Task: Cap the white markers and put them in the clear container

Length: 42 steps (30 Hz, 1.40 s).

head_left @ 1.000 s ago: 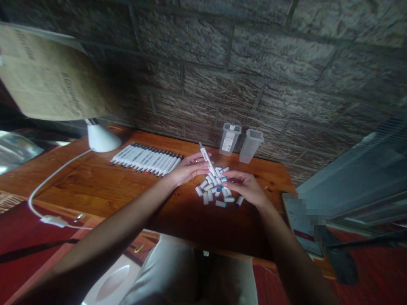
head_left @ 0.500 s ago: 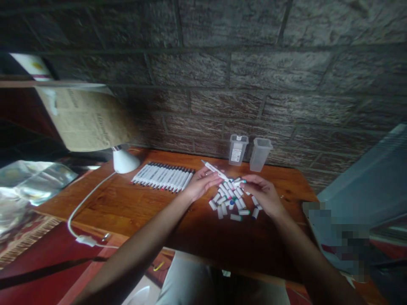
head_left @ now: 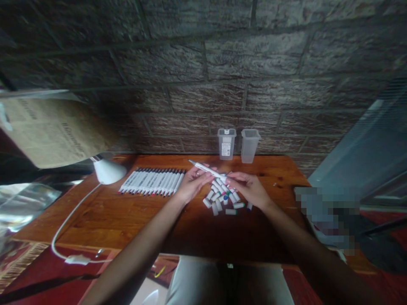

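A white marker [head_left: 205,168] slants across the space between my hands, its grey tip end pointing up and left. My left hand [head_left: 191,184] is closed around the marker's middle. At the marker's lower right end, my right hand [head_left: 250,189] pinches a white cap [head_left: 223,179], which meets the barrel; whether it is fully seated I cannot tell. Below both hands lies a loose heap of white marker caps [head_left: 217,197] with coloured ends, partly hidden by my right hand. To the left of my left hand, several white markers [head_left: 152,181] lie side by side in a row.
Two clear plastic containers [head_left: 226,148] stand at the back of the wooden table [head_left: 133,220], against the stone-patterned wall [head_left: 203,97]. A lamp with a white base [head_left: 110,170] and a paper shade stands at the left, its cord [head_left: 65,222] trailing over the front edge.
My right hand has moved from the cap heap to the marker's right end, bringing a cap against it. My left hand still holds the marker. The camera view has shifted somewhat.
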Motion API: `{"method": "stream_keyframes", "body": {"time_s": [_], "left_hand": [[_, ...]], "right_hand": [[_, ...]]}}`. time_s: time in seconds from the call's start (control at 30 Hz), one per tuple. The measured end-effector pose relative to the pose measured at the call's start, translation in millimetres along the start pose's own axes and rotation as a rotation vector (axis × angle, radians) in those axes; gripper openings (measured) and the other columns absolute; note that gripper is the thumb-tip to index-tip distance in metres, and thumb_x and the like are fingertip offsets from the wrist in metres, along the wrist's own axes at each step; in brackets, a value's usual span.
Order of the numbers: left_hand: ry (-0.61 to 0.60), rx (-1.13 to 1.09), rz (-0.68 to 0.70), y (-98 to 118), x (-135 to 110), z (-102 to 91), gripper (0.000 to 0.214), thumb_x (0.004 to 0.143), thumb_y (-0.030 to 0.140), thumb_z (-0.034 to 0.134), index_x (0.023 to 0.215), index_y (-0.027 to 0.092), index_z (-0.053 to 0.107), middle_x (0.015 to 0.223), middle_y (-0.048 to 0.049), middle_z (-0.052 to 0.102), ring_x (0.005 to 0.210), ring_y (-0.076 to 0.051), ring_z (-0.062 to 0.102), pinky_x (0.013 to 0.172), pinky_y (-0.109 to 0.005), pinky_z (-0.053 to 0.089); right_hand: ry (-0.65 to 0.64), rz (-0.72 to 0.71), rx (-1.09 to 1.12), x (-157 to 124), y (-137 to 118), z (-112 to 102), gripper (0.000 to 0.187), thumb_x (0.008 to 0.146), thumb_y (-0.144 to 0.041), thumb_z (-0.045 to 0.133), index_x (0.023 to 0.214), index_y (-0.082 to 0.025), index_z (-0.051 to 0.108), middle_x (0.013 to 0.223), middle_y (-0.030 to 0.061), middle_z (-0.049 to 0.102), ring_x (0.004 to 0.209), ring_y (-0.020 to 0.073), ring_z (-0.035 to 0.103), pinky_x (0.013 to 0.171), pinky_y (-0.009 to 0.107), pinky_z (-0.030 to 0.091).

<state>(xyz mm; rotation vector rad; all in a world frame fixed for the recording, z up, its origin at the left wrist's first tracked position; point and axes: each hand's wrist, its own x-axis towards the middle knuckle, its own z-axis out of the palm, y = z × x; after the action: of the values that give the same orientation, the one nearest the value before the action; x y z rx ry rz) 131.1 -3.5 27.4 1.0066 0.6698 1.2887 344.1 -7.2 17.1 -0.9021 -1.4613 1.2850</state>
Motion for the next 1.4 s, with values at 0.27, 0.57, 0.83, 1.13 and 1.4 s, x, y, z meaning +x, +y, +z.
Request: {"method": "stream_keyframes", "body": {"time_s": [0.27, 0.57, 0.83, 1.13, 1.4], "left_hand": [[0.024, 0.005, -0.006, -3.8, 3.3, -2.4, 0.035, 0.073, 0.035, 0.082, 0.098, 0.013, 0.071, 0.099, -0.0109, 0.076, 0.097, -0.021, 0.072, 0.088, -0.030, 0.056], [0.054, 0.006, 0.022, -3.8, 4.7, -2.8, 0.030, 0.073, 0.030, 0.082, 0.096, 0.014, 0.072, 0.099, -0.0088, 0.077, 0.085, -0.016, 0.073, 0.076, -0.024, 0.059], [0.060, -0.035, 0.017, -3.1, 3.8, 1.8, 0.038, 0.075, 0.043, 0.079, 0.096, 0.012, 0.072, 0.097, -0.0128, 0.077, 0.083, -0.019, 0.074, 0.072, -0.026, 0.060], [0.104, -0.022, 0.044, -5.9, 4.4, 1.5, 0.034, 0.072, 0.038, 0.082, 0.091, 0.012, 0.074, 0.098, -0.0125, 0.077, 0.084, -0.020, 0.074, 0.074, -0.027, 0.059], [0.088, -0.064, 0.028, -6.7, -0.3, 5.6, 0.029, 0.072, 0.035, 0.082, 0.089, 0.013, 0.075, 0.101, -0.0106, 0.077, 0.095, -0.019, 0.073, 0.089, -0.029, 0.056]], "right_hand": [[-0.049, -0.025, -0.077, -1.5, -0.6, 1.2, 0.032, 0.080, -0.039, 0.070, 0.104, -0.019, 0.074, 0.090, 0.0035, 0.076, 0.068, 0.0139, 0.067, 0.063, 0.025, 0.055], [-0.073, -0.259, -0.457, -7.0, -5.2, -1.4, 0.031, 0.090, -0.036, 0.060, 0.112, -0.019, 0.073, 0.090, 0.0043, 0.076, 0.069, 0.0147, 0.066, 0.065, 0.026, 0.051], [-0.035, -0.349, -0.657, -8.8, -11.0, -0.4, 0.026, 0.094, -0.036, 0.055, 0.100, -0.019, 0.073, 0.083, 0.0041, 0.075, 0.069, 0.0154, 0.066, 0.064, 0.024, 0.047], [0.019, -0.415, -0.603, -8.9, -8.8, -0.7, 0.028, 0.094, -0.034, 0.056, 0.115, -0.022, 0.071, 0.103, 0.0070, 0.076, 0.088, 0.0197, 0.070, 0.080, 0.030, 0.052], [0.062, -0.405, -0.445, -7.2, 0.9, 4.2, 0.030, 0.094, -0.033, 0.056, 0.117, -0.024, 0.073, 0.106, 0.0063, 0.076, 0.099, 0.0217, 0.070, 0.090, 0.033, 0.053]]}}
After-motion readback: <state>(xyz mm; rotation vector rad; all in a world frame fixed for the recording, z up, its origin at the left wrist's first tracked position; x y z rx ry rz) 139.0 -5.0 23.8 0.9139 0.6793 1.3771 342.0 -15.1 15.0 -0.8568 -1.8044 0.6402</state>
